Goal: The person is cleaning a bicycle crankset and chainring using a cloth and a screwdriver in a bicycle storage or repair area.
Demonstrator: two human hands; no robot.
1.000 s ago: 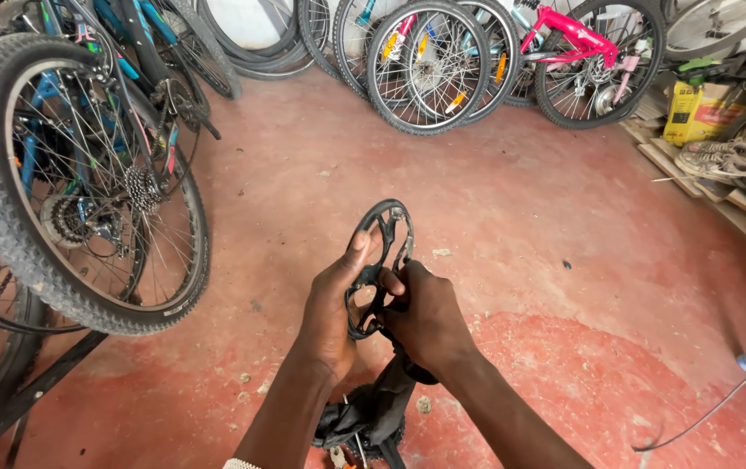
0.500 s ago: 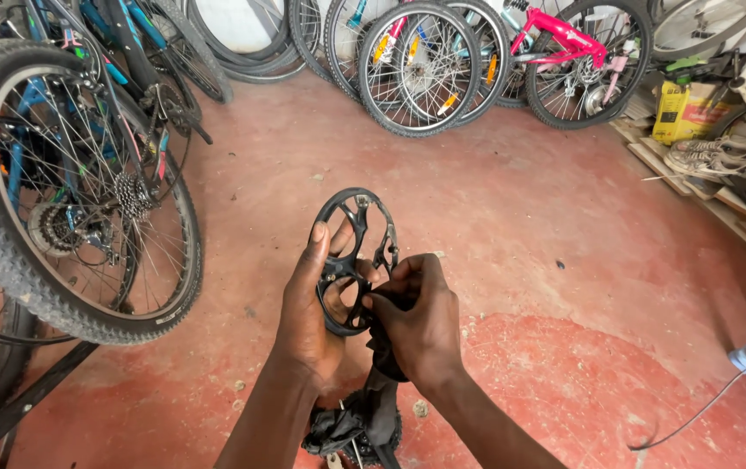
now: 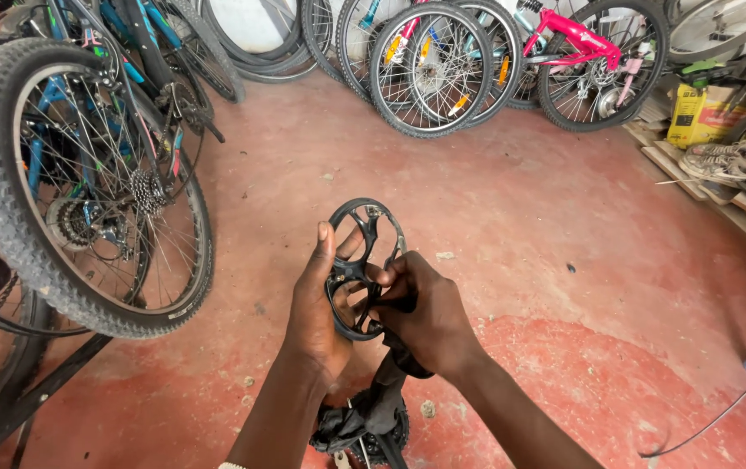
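Left fingers wrap the left edge of a black chainring guard, index stretched up along its rim, thumb hidden behind the part. Left hand is closed on it, palm away from camera. Right fingers curl into the middle of the guard, around the spider arms near the hub; right hand is clenched there, knuckles up. Both hands touch the same part and sit just beside each other, nearly meeting at the guard's centre.

The guard is a round, spoked plastic disc, held roughly upright and tilted a little to the right, in front of the person at mid-frame, above the floor. Its upper half stands clear above the fingers; the lower half is covered by the hands.

Below the wrists a black crank assembly with a toothed ring shows between the forearms. Whether it joins the guard, I can't tell: the hands hide it.

Around: red-painted concrete floor, worn to grey in patches. Left, close by, a knobby rear bike wheel with a cassette, on a blue-framed bike. Far wall has a row of leaning wheels and a pink bike frame. Right edge: a yellow box, a worn shoe on wooden planks, and a thin cable trailing over the floor.
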